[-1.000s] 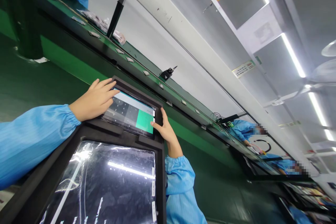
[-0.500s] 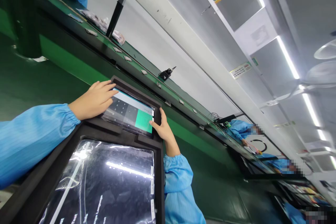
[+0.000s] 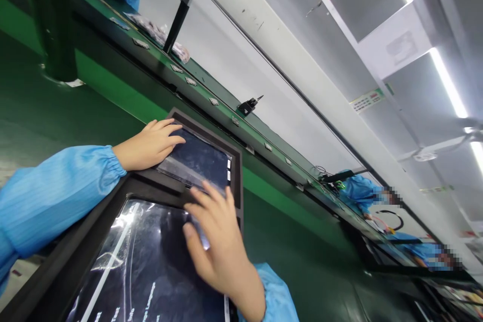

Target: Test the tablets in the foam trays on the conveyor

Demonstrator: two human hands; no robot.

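Black foam-like framing [image 3: 236, 176] is seen against a green surface [image 3: 294, 256], with a small screen [image 3: 206, 153] seated in its far recess and a large screen [image 3: 151, 256] set in the nearer one. The small screen is dark, and two white labels [image 3: 229, 164] are borne near its right end; on the large screen, lines of white text [image 3: 150, 302] are shown, of which "Language" can be read. By the left hand [image 3: 149, 146], the upper left corner of the framing and the left end of the small screen are covered; it is laid out flat, so the grip is loose and nothing is clenched. The right hand [image 3: 219, 241] is blurred and spread, with nothing grasped, over the bar between the screens; whether either is touched cannot be told. The step in hand is judged to be the handling of the small screen, steadied from the left. For any next touch, light placing of the right hand would be called for, with the framing kept from shifting.
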